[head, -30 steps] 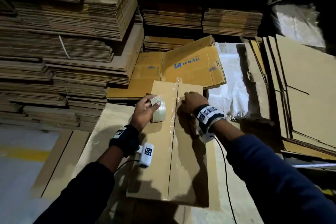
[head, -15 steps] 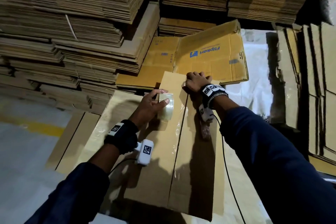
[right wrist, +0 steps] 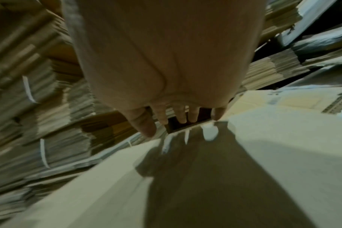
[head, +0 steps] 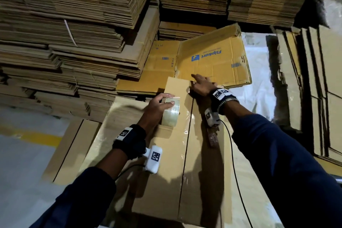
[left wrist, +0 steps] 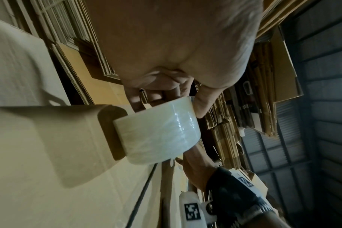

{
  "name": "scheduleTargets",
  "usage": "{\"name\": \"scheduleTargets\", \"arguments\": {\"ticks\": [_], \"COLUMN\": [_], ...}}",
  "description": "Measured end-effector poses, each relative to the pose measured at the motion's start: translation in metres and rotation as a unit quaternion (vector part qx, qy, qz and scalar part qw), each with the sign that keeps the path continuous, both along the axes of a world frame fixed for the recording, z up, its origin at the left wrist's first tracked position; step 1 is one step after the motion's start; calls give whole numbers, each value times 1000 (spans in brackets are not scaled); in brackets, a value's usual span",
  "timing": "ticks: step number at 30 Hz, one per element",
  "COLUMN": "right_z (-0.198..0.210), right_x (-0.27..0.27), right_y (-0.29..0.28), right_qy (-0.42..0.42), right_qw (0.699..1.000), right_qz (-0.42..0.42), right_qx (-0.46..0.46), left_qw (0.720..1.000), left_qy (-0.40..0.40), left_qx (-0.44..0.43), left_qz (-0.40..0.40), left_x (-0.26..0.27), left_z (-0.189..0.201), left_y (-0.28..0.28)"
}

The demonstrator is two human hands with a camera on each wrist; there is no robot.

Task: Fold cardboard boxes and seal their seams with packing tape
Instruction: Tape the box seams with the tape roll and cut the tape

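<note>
A folded brown cardboard box [head: 162,181] lies in front of me, its two flaps meeting at a centre seam [head: 187,150] covered by a strip of clear tape. My left hand [head: 157,106] grips a roll of clear packing tape [head: 171,112] on the left flap; the left wrist view shows the roll [left wrist: 158,132] held between thumb and fingers. My right hand [head: 201,84] lies flat with straight fingers at the far end of the seam, pressing the tape down. In the right wrist view its fingertips [right wrist: 182,120] reach the box's far edge.
Tall stacks of flattened cardboard [head: 74,33] fill the left and back. A yellow printed flattened box [head: 212,59] lies just beyond my hands. More flat sheets [head: 314,89] lean at the right. A white woven sack [head: 259,87] lies behind the box.
My right hand has slid along the seam away from me to the box's far end. The left hand with the roll has followed it forward.
</note>
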State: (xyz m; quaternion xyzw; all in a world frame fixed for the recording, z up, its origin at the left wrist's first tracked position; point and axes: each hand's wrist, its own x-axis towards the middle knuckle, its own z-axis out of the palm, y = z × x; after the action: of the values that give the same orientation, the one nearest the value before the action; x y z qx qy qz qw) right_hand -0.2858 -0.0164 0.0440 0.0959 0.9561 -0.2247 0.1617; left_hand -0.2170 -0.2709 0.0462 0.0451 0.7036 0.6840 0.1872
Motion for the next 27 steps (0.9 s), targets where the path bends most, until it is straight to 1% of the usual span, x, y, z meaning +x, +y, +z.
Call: {"name": "scheduleTargets", "arguments": {"ticks": [2,3,5,7,9,11,14,18,21,23,25,27], "right_z": [8,11,20,35,44,47,49,48,44,43,43,41], "right_x": [21,32,58,83,101,114,127,147,164,176,190,207], "right_y": [-5,-9,-22,-38,-50,-56,-61,-76,-84,-85,-89,-97], "right_qy": [67,87,94,89,80,86,128,186,212,213,200,193], "right_qw": [993,984,962,941,934,936,931,903,886,865,842,830], "right_qz": [-24,-32,-54,-92,-117,-122,-148,-201,-237,-272,-306,-323], "right_qx": [-93,-155,-252,-312,-329,-320,-309,-330,-337,-364,-397,-411], "left_qw": [999,999,997,995,993,990,983,965,955,949,947,941], "left_qy": [-9,-14,-27,-33,-30,-20,20,39,42,57,65,101], "left_qx": [24,31,37,20,-1,-14,-35,-70,-99,-120,-113,-135], "left_qz": [-24,-41,-68,-95,-118,-136,-177,-252,-278,-285,-294,-293], "left_x": [-3,-5,-8,-9,-8,-6,-7,-1,5,8,15,24], "left_z": [6,10,16,21,26,30,27,25,27,26,30,32], "left_y": [5,7,11,13,14,15,14,7,1,-4,-12,-22]}}
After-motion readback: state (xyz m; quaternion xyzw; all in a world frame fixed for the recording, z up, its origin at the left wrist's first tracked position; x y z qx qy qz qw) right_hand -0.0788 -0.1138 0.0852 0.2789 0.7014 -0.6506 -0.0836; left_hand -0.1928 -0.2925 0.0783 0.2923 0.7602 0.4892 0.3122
